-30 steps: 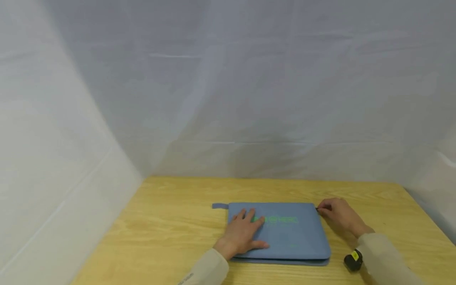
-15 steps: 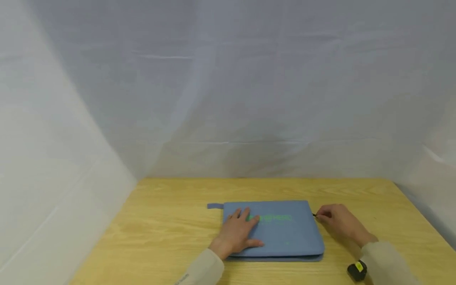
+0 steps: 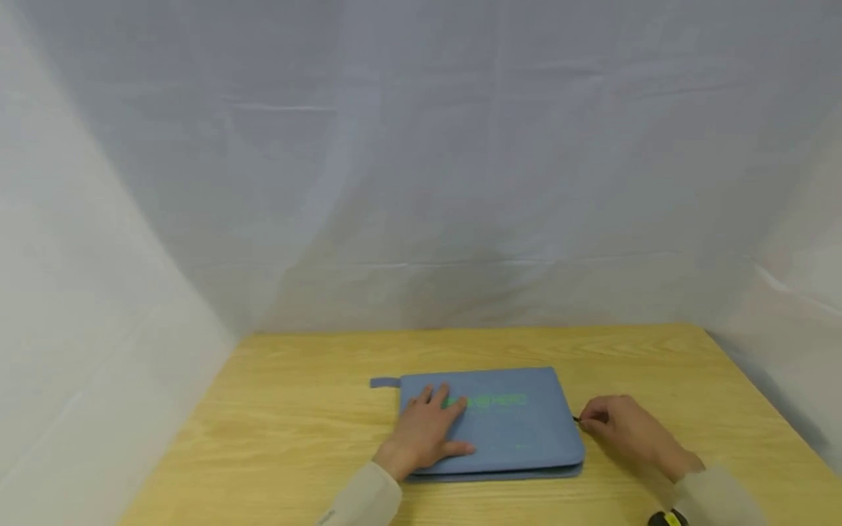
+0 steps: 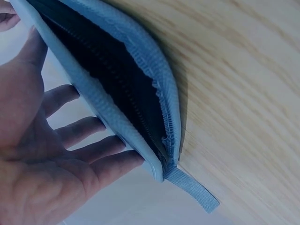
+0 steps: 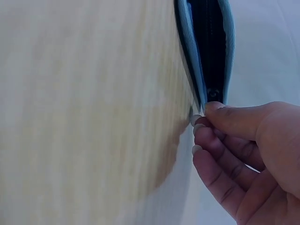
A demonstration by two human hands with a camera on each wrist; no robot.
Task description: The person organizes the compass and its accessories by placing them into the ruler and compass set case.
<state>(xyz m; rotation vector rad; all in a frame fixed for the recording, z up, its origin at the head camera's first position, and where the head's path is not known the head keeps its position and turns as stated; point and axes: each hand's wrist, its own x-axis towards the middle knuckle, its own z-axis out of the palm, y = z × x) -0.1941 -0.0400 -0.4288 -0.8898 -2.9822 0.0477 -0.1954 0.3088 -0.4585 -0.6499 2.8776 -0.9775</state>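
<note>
A flat blue zip pouch (image 3: 520, 435) with green lettering lies on the wooden table. My left hand (image 3: 421, 435) rests on the left part of its top with fingers spread. In the left wrist view the zip stands unzipped, its dark inside (image 4: 117, 79) gaping between the two edges. At the pouch's right side my right hand (image 3: 625, 427) pinches a small black zip pull (image 3: 576, 419) between thumb and forefinger. The right wrist view shows the slider (image 5: 213, 93) just beyond the thumb. A blue fabric tab (image 3: 384, 382) sticks out at the far left corner.
Pale sheeting (image 3: 421, 183) stands behind the table (image 3: 296, 409) and along both sides. A black device with a yellow label (image 3: 669, 519) shows by the right sleeve, partly cut off at the frame's bottom.
My right hand has moved nearer along the pouch's right edge, drawing the zip pull with it. My left hand stays on the pouch. The head view has shifted slightly.
</note>
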